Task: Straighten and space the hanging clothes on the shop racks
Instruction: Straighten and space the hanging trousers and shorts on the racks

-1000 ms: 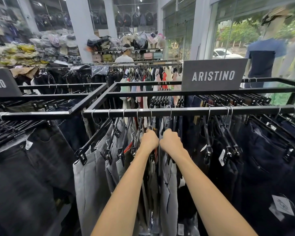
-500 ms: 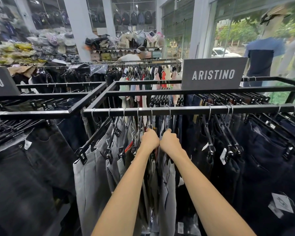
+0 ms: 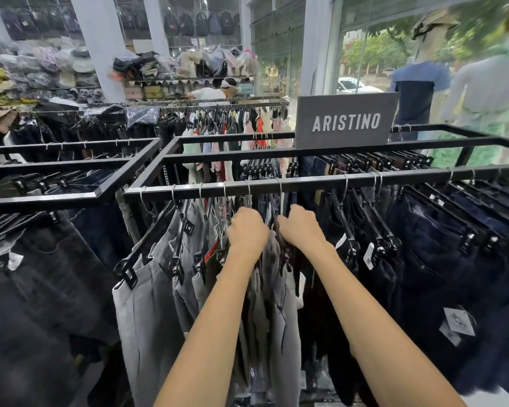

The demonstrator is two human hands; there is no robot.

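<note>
A: Two pairs among the grey trousers [image 3: 147, 304] are being handled, at the middle of the near rail [image 3: 306, 183]. How are the grips set?

B: The left grip [image 3: 247, 230] is closed on the top of one pair, and the right grip [image 3: 300, 226] on the pair just to its right. The fingertips are hidden.

A: What has been changed?

B: The knuckles were touching half a second ago; now a narrow gap is seen. Spacing is judged begun. The dark jeans [image 3: 438, 274] at right are left untouched.
</note>
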